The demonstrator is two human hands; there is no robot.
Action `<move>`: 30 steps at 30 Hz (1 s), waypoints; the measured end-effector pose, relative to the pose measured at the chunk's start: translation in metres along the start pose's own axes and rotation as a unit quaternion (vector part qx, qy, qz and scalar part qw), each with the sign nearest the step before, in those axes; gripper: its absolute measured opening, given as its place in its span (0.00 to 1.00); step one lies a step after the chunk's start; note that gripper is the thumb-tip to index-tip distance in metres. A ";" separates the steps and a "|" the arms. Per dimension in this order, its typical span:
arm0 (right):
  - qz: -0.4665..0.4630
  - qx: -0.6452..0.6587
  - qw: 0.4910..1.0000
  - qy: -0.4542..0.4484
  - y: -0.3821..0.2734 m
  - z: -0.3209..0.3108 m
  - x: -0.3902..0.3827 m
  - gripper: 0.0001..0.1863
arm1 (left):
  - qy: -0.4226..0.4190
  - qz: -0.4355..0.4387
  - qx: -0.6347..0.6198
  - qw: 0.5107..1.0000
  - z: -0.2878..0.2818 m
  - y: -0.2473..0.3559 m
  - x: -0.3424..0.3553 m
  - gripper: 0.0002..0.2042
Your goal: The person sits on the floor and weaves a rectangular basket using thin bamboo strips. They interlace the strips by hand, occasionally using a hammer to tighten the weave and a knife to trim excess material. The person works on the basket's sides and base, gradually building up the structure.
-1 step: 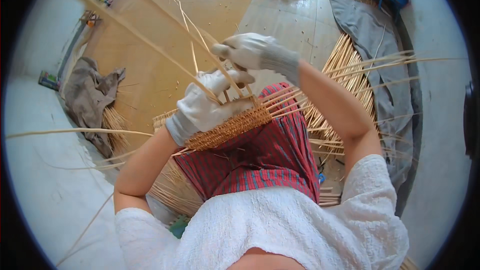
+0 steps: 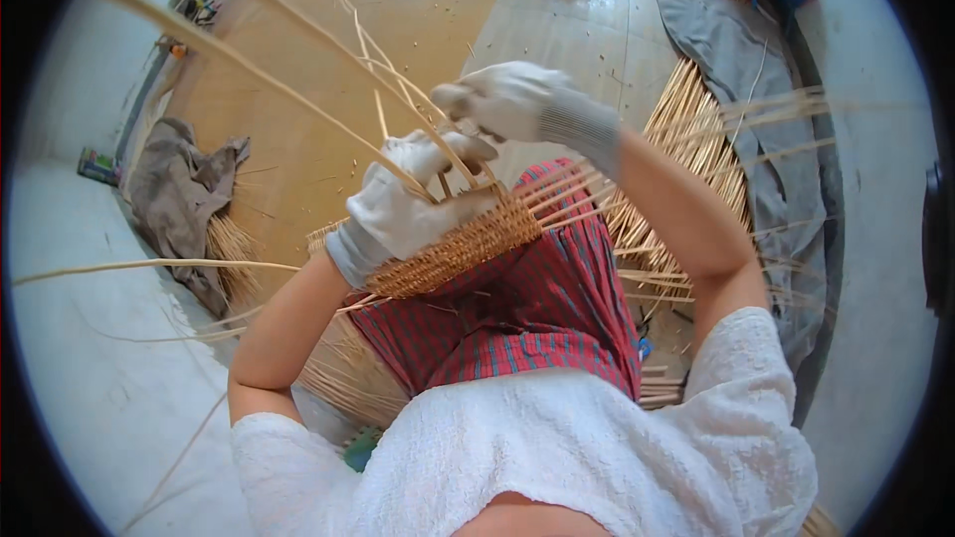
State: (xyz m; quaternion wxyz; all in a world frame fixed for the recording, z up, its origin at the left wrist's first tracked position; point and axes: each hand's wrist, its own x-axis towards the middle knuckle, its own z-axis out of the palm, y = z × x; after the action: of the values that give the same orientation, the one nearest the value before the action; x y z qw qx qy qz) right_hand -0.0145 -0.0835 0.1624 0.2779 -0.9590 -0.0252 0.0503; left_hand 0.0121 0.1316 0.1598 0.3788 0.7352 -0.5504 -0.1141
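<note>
Brn woven bskt (image 2: 463, 253) w/ long stakes (image 2: 211, 44), abv lap (image 2: 577, 303).

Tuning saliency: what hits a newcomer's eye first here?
The woven basket at centre, its long pale rods running to the upper left. Next, the gloved left hand on it and the gloved right hand just above. Then the stick bundle, right.

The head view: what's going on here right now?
A person in white, grey-cuffed gloves is handling a brown woven wicker piece held over a red striped cloth across the lap. The left hand lies against the piece, among long pale wooden rods rising from it. The right hand is just beyond, fingers bent beside the rods; whether it grips a strand is unclear. A bundle of pale thin sticks lies to the right.
</note>
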 end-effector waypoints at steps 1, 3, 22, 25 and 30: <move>-0.030 0.031 0.999 0.014 0.010 0.002 -0.025 0.13 | -0.007 -0.009 0.017 1.000 -0.002 -0.002 -0.005 0.23; -0.087 0.072 0.992 0.049 0.024 0.000 -0.073 0.11 | -0.009 -0.007 0.047 0.999 -0.003 -0.001 -0.003 0.24; -0.184 -0.105 0.944 0.253 0.031 0.049 -0.078 0.14 | -0.028 -0.102 -0.055 0.993 0.012 -0.001 -0.001 0.22; -0.186 0.092 0.945 0.253 -0.003 -0.012 -0.092 0.18 | 0.036 -0.114 -0.072 0.990 0.022 -0.017 -0.003 0.22; -0.227 0.274 0.875 0.326 -0.133 0.001 -0.052 0.29 | 0.089 0.115 0.130 0.981 0.007 -0.102 -0.055 0.25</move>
State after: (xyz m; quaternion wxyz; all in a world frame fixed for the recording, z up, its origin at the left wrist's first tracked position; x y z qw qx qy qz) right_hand -0.0693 0.0248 0.2371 0.5261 -0.7740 -0.1354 -0.3252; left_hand 0.0614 0.1884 0.0716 0.3383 0.7170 -0.6056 0.0689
